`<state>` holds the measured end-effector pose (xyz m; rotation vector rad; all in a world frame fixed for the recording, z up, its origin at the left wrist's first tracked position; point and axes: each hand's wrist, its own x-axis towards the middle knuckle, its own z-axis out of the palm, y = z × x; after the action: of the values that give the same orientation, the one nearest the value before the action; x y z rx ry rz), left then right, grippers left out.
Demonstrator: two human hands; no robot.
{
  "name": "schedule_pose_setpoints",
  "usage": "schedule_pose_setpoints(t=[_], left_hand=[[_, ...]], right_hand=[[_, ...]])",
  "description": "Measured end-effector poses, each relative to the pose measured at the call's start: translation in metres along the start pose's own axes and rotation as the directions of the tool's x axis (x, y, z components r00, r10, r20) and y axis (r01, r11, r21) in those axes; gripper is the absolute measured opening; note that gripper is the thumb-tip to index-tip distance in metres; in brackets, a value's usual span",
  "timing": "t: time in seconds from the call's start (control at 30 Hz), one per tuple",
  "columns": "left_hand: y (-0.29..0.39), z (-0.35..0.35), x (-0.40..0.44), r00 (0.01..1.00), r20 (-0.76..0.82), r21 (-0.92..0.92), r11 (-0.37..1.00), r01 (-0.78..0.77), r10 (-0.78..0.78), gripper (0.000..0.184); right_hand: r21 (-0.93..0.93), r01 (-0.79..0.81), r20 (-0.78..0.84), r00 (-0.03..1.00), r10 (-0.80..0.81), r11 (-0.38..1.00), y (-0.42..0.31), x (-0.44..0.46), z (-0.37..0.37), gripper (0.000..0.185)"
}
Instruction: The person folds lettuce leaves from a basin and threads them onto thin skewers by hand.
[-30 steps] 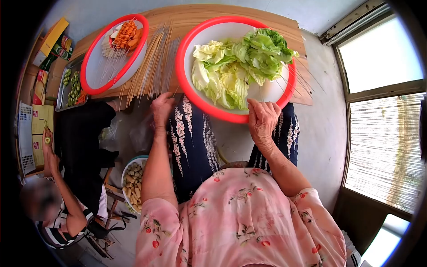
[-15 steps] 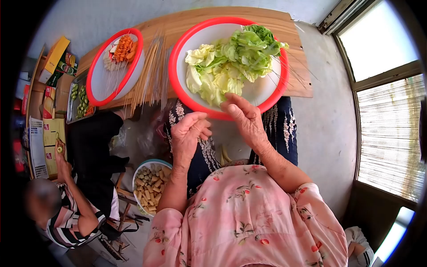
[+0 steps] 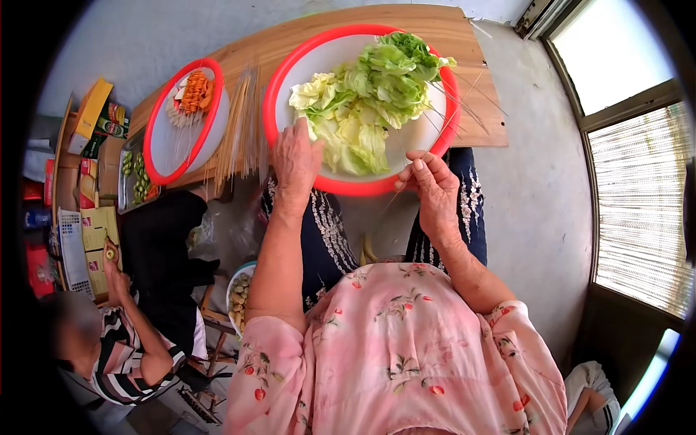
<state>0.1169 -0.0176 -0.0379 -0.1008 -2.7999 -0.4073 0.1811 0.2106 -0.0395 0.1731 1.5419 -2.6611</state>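
A large red-rimmed basin holds loose lettuce leaves and a leafier green clump at its upper right. At the basin's left rim is my left hand, its fingers curled at the edge of a pale leaf; the fingertips are partly hidden. My right hand is over the near right rim, thumb and fingers pinched on a thin skewer. Several more skewers stick out over the basin's right side.
Left of the basin lies a bundle of skewers, then a smaller red-rimmed basin with filled skewers. A metal tray holds green pieces. Another person sits at lower left holding something. A bucket stands by my left arm.
My left hand has moved up and left to the lettuce at the rim. The right hand has shifted right and down, with a skewer now visible in its pinch.
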Motion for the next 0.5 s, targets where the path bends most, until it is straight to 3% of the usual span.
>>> schedule_pose_setpoints(t=[0.1,0.2,0.33,0.5], left_hand=[[-0.010,0.017,0.014,0.993,0.122,0.100,0.995,-0.018,0.005,0.059],[-0.013,0.023,0.021,0.974,0.224,0.147,0.989,-0.001,-0.032,0.056],[-0.023,0.031,0.022,0.990,0.142,0.141,0.990,-0.029,0.009,0.030],[-0.026,0.033,0.030,0.999,0.029,0.079,0.996,-0.033,0.030,0.017]], right_hand=[[-0.045,0.003,0.011,1.000,-0.002,0.999,0.001,-0.003,-0.003,0.020],[-0.070,-0.007,0.008,1.000,0.008,0.998,0.000,-0.005,-0.008,0.020],[-0.084,-0.028,-0.020,0.999,0.026,0.996,-0.002,-0.005,-0.015,0.020],[-0.054,-0.063,-0.058,0.997,0.059,0.997,-0.009,-0.005,-0.019,0.020]])
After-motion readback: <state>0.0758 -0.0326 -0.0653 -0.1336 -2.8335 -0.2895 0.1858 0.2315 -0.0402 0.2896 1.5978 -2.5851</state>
